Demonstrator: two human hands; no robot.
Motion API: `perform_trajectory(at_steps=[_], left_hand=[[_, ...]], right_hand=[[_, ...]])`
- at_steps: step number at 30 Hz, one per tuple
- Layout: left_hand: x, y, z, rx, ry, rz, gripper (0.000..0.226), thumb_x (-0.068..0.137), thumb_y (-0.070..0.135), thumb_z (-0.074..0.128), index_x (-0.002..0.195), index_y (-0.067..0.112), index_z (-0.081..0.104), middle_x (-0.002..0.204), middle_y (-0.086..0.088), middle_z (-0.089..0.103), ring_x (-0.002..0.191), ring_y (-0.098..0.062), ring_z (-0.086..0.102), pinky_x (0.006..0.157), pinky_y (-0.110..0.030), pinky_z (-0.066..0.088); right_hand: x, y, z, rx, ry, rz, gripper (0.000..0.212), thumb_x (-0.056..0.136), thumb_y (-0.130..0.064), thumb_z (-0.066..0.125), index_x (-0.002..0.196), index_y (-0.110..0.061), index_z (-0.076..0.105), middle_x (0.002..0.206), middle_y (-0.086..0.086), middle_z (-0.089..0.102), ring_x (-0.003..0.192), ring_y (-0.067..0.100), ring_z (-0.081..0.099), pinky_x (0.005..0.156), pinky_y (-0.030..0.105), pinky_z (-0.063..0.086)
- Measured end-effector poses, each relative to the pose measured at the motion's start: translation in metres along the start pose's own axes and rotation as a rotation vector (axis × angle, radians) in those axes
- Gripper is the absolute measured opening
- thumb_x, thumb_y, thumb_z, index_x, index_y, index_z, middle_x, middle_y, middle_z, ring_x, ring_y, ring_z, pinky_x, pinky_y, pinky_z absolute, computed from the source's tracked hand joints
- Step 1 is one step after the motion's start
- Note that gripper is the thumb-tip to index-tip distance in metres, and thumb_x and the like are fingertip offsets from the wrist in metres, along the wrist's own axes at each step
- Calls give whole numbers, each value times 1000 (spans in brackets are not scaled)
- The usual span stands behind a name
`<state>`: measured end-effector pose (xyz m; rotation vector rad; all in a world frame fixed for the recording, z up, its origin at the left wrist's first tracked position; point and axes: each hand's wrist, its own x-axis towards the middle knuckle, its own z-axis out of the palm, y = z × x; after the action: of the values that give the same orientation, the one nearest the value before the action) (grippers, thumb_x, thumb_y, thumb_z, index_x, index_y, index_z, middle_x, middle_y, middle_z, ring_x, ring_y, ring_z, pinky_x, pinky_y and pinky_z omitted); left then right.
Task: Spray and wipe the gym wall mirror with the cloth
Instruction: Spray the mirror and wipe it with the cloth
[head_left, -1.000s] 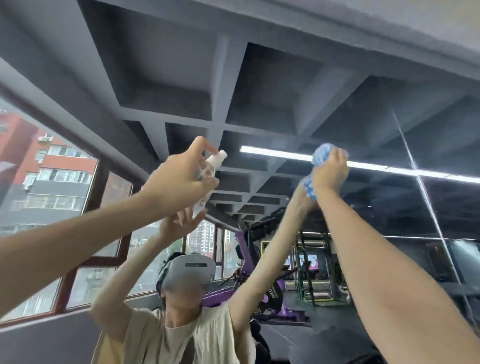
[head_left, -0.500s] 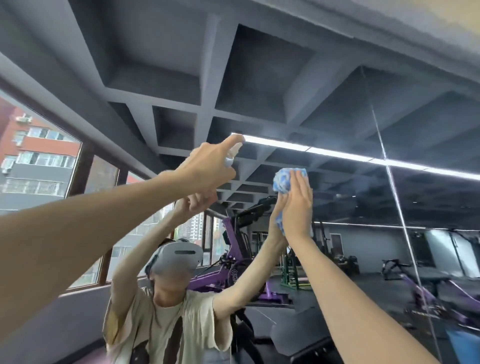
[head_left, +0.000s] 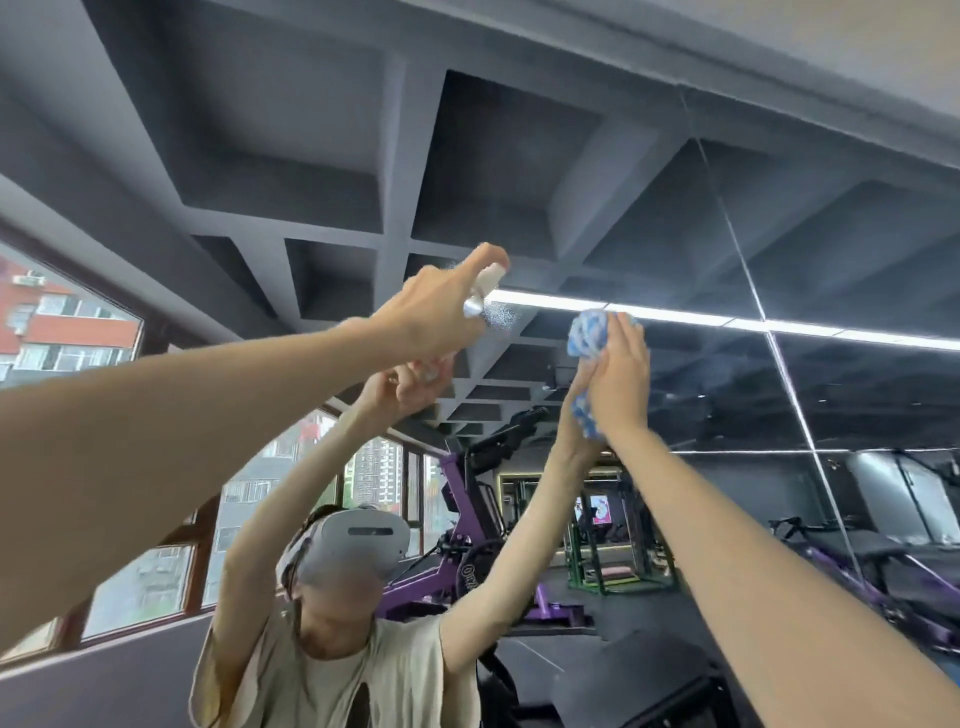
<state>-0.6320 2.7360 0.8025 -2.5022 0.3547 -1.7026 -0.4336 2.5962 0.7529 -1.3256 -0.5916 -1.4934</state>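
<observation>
Pressing down on the nozzle with its forefinger, the left hand (head_left: 436, 317) is gripping the small spray bottle (head_left: 488, 278), its other fingers curled round the body. A fine speckled mist (head_left: 500, 314) is now bursting out beside the nozzle toward the mirror (head_left: 841, 395). Half a second ago the finger was resting on the nozzle with no droplets showing, so the spray stroke is only now firing. That is putting fresh liquid on the upper glass just left of the cloth, and I am judging that a wipe across the wet patch is coming due.

The right hand (head_left: 621, 374) is lying flat, fingers straight and together, pressing the cloth (head_left: 584, 335) against the glass. A second ago it was bunching the cloth in a tighter fist, whereas now the palm is spreading over it. The cloth is sitting between palm and mirror, high on the wall, close beside the reflected light strip (head_left: 685, 314).

The cloth is looking soft and crumpled, blue with white patches, bulging out beside the fingers and below the wrist. The bottle is showing a white plastic head and a pale, glinting part beneath it. The mirror is reading as hard, dark and glossy, its panels meeting at a thin bright seam (head_left: 779, 358), and it is doubling both raised arms.
</observation>
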Motion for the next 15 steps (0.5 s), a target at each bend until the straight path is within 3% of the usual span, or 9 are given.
perform_trajectory(at_steps=[2,5,7,9,11,13,15], left_hand=[[6,-6,-7,-22,88,-12,55,82,3,48,127,32,33,73,-5,54,56,-25,51,52,-35,47],[12,-15,-16,-59,188,8,54,82,4,47,124,33,32,71,-5,55,52,-25,51,51,-38,48],[17,-21,-25,-70,228,6,51,84,6,47,125,34,34,70,-9,55,50,-25,49,47,-34,45],[20,-29,-38,-71,279,-30,53,84,7,46,126,37,34,73,-9,54,50,-24,48,42,-30,44],[21,-36,-47,-72,306,-68,54,83,7,46,127,36,35,78,-10,53,51,-26,50,39,-27,42],[19,-41,-48,-65,290,-96,52,83,7,46,126,35,35,85,-14,54,48,-30,53,35,-30,44],[15,-41,-45,-68,250,-116,51,85,6,45,125,35,35,85,-16,54,45,-31,54,33,-33,48]], right_hand=[[33,-12,3,-50,31,58,47,97,6,36,145,3,36,153,16,33,144,29,25,115,24,11],[62,-52,27,-129,93,58,56,94,-15,14,140,3,41,145,19,42,137,30,32,111,29,18],[52,-106,49,-52,-55,-39,56,96,-18,15,140,2,44,145,20,42,137,30,33,113,33,18],[12,-156,69,17,-210,-417,37,94,-4,40,123,8,58,130,26,55,125,38,47,110,41,32],[-12,-159,75,38,-280,-714,24,85,7,54,105,7,66,111,25,64,105,39,59,94,38,43],[23,-100,47,-134,-239,-597,25,88,-3,53,111,1,64,114,21,62,106,36,58,88,36,44],[69,-17,3,-312,-69,-190,45,87,-25,39,116,3,59,117,24,58,110,39,56,92,41,44]])
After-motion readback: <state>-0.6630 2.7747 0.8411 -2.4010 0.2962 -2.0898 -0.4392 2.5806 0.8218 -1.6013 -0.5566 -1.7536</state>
